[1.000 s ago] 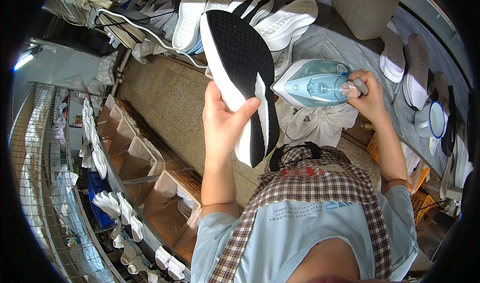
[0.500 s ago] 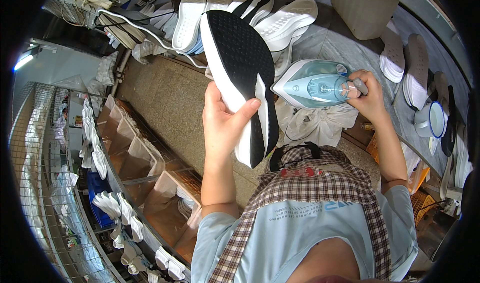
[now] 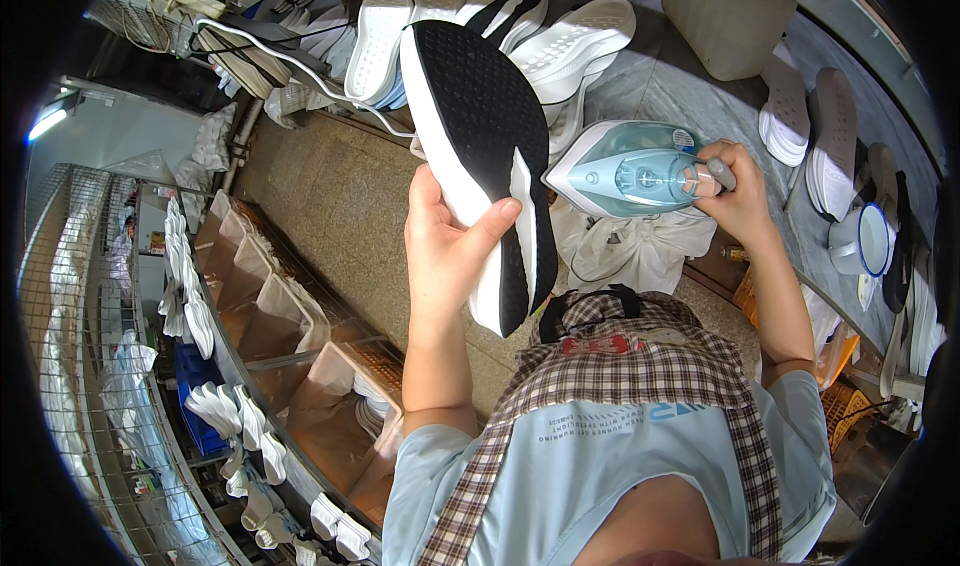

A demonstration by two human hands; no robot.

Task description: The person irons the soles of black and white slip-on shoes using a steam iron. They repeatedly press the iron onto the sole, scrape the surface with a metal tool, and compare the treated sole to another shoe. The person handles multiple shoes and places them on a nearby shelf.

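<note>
My left hand (image 3: 450,241) grips a shoe sole (image 3: 475,106) by its middle, thumb across the black textured tread and fingers behind the white sidewall. The sole is held up and slightly tilted, with a white strip set into the black face on its right side. In my right hand (image 3: 738,191) is a light blue and white clothes iron (image 3: 635,171), held by its grey-ended handle. Its pointed tip faces left, at the right edge of the sole; whether the two touch I cannot tell.
Several white and black soles (image 3: 380,41) stand along the grey bench (image 3: 690,106) ahead. More soles (image 3: 832,136), a white mug with a blue rim (image 3: 848,251) and a grey-beige container (image 3: 722,16) are at the right. Lined crates (image 3: 285,311) and a wire rack (image 3: 60,316) stand left.
</note>
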